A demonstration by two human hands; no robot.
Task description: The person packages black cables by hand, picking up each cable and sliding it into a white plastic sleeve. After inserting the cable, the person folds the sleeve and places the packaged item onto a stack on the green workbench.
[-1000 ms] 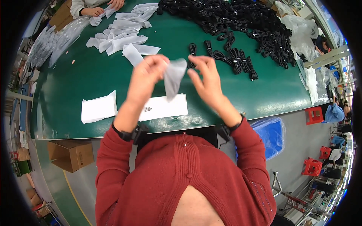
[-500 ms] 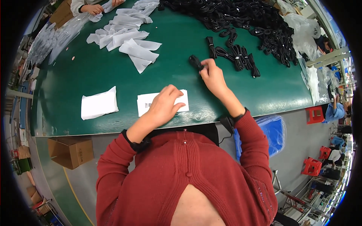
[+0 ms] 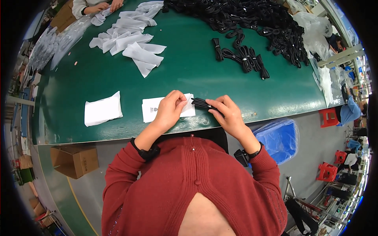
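Left hand: the left hand (image 3: 170,108) rests on the white bag (image 3: 167,108) at the near edge of the counter (image 3: 189,67), fingers curled and pinching the bag's right end, seemingly at its mouth.
Right hand: the right hand (image 3: 227,114) is closed round one black cable bundle (image 3: 202,104), thumb and fingers gripping it; the bundle's free end points left and touches the bag's right end.
Bundle position: just right of the white bag, not yet inside it as far as can be seen.
Progress: by my judgement this bundle is at the start of going into the bag; sliding it in is left.
Done so far: a second flat white bag (image 3: 102,110) lies left of the first; whether it is filled I cannot tell.
Left to do: a few loose cable bundles (image 3: 240,57) lie beyond and to the right of the white bag, and a large black heap (image 3: 244,17) lies further back, so much appears unpacked.
Arm pose: both forearms in red sleeves (image 3: 189,185) come up from the lower edge and converge on the white bag, wrists bent inward.
Farther out: a scatter of empty white bags (image 3: 132,39) lies well beyond the bag, to its left; another person's hands (image 3: 104,7) work at the far-left edge.
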